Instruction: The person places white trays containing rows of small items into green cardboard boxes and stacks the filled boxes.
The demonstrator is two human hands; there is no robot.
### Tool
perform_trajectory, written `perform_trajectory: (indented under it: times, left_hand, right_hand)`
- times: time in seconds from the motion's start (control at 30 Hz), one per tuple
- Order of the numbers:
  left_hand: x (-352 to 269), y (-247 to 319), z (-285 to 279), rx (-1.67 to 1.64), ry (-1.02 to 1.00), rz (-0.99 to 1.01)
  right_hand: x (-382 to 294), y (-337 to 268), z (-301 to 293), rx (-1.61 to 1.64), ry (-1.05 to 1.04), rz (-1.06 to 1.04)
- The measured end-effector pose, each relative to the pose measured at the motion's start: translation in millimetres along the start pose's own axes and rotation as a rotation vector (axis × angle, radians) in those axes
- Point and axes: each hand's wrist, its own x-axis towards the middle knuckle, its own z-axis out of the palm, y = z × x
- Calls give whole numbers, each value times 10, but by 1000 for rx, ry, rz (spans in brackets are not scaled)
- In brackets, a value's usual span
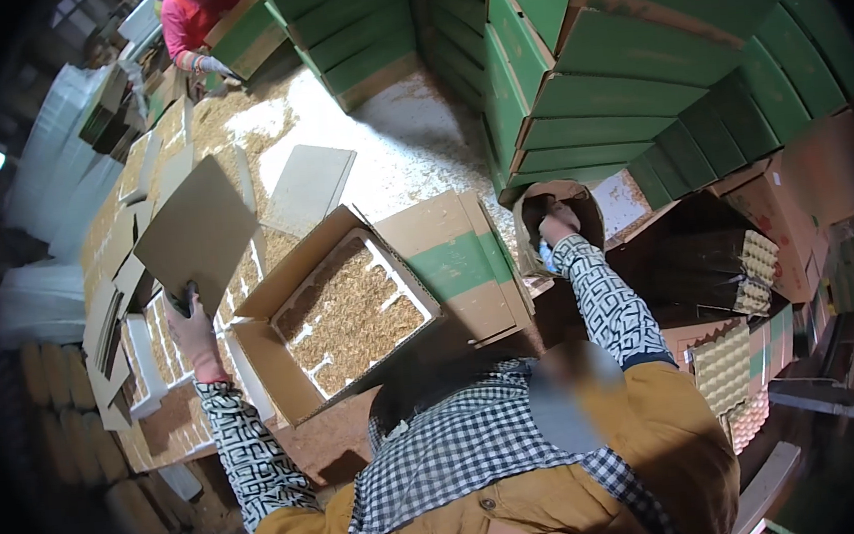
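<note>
My left hand (pixel 193 330) grips the lower edge of a flat cardboard sheet (pixel 198 228), tilted above the work surface. Before me stands an open cardboard box (pixel 265 366) with a white foam tray (pixel 406 284) inside, its compartments covered with wood shavings (pixel 356 318). My right hand (pixel 560 220) reaches into the mouth of a brown bag or sack (pixel 589 205) to the right of the box; its fingers are partly hidden, so what they hold cannot be told. Between box and sack lie flattened cardboard cartons (pixel 445 258) with a green band.
Stacked green cardboard boxes (pixel 602 106) rise at the back right. Grey sheets (pixel 307 182) lie on the white surface, strewn with shavings. More shaving-filled trays (pixel 169 340) and cardboard sheets (pixel 104 322) are at left. A co-worker (pixel 201 29) handles a box at the back. Egg trays (pixel 758 271) stand right.
</note>
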Motion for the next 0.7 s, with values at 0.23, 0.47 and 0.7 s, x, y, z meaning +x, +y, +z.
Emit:
perform_trajectory:
  times: [0.23,0.47,0.7]
  left_hand:
    - [-166,471,-203,-771,130,-195]
    - [-761,410,-799,-1097,-56,-449]
    - [-1196,973,-556,-839,-372,-303]
  right_hand:
    - [-120,723,-356,149,257,-256]
    - [-1758,-491,-2317,1480,2,-832]
    - [-1926,-1748,-2010,526,502,-1110]
